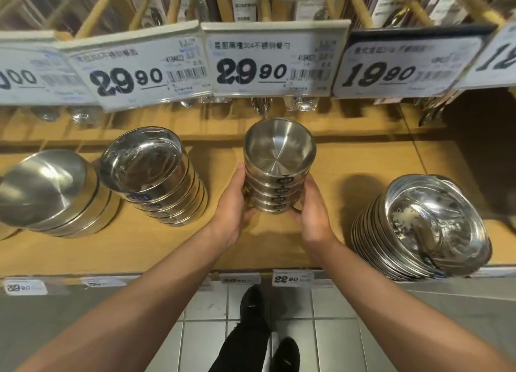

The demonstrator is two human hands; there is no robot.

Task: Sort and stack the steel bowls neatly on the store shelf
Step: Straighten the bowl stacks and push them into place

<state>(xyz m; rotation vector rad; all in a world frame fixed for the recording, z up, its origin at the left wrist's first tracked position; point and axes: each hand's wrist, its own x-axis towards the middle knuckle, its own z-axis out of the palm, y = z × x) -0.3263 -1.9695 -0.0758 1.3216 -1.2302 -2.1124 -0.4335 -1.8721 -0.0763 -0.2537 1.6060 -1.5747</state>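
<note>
Both arms reach fwd from 6 o'clock, L hand (233, 204) & R hand (312, 212) cupped round a small stack of steel bowls (279, 165) at frame centre on the wooden shelf (156, 248), fingers curled behind it & mostly hidden. Other bowl stacks sit at 9 o'clock (156, 176) & 3 o'clock (424, 229). A far-L stack (47, 192) is cut off; small print on price tags (273, 58) at 12 o'clock too blurred to read.

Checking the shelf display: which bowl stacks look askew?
The far-left stack looks tipped over, its top bowl's opening facing away. The stack beside it leans. The stack between both hands looks straight.
</note>
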